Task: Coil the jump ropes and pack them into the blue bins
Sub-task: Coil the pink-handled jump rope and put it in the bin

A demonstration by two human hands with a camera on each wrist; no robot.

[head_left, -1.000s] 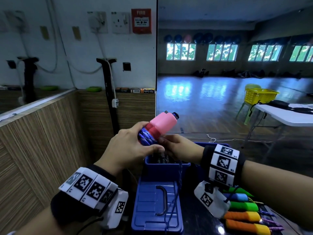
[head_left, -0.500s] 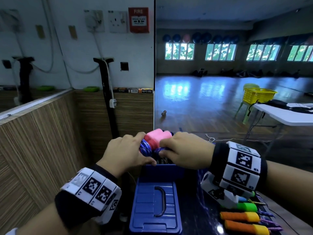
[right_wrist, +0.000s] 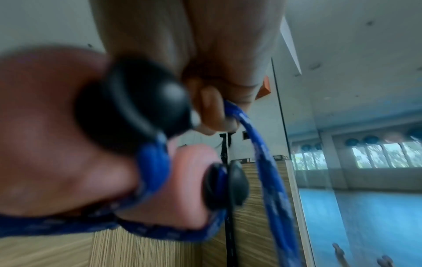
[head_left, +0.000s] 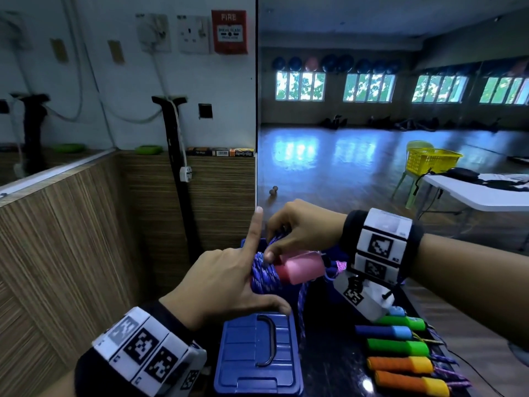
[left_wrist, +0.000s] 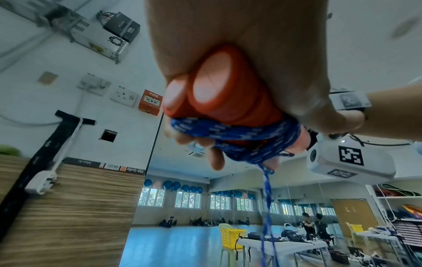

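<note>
A jump rope with pink-and-red handles (head_left: 300, 270) has its blue patterned rope (head_left: 264, 275) wound round them. My left hand (head_left: 229, 279) grips this bundle from the left, index finger pointing straight up and thumb stretched out. From above, my right hand (head_left: 289, 233) pinches a strand of the rope at the bundle. In the left wrist view the red handle ends (left_wrist: 228, 90) sit in my palm with the rope (left_wrist: 239, 135) wrapped below and a loose length hanging down. The right wrist view is blurred and shows fingertips on the rope (right_wrist: 262, 153). The blue bin (head_left: 286, 293) is mostly hidden behind the bundle.
A blue lid (head_left: 257, 353) with a dark handle lies in front of the bin. Several other jump ropes (head_left: 400, 348) with green, blue and orange handles lie to the right on the dark tabletop. A wood-panelled wall (head_left: 86, 253) runs close on the left.
The bundle came down from raised and tilted to level over the bin. My left index finger straightened upward. My right hand moved on top and now pinches the rope.
</note>
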